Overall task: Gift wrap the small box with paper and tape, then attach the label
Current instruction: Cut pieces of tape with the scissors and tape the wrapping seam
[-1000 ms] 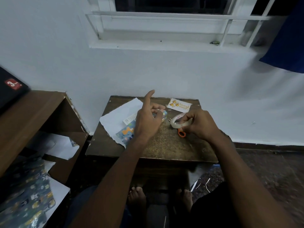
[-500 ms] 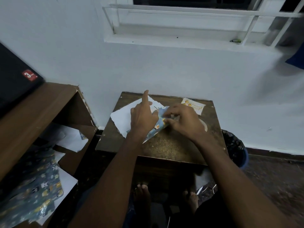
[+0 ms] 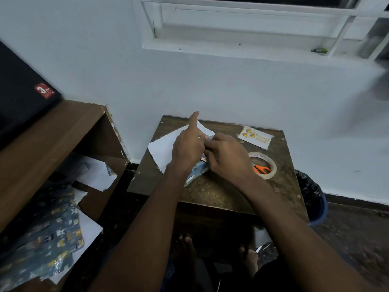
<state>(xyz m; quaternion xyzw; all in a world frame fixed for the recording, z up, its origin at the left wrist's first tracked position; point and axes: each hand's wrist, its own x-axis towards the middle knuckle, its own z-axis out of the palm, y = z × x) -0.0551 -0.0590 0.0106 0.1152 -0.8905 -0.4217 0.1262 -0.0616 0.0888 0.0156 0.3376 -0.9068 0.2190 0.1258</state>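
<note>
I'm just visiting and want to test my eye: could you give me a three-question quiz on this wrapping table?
1. True or false: the orange-handled scissors lie partly inside the clear tape roll.
2. Which hand has its index finger pointing up?
A. left hand
B. right hand
3. Fill in: the white printed label card lies at the small brown wooden table's far ____ corner.

Key: 1 true; 2 A; 3 right.
</note>
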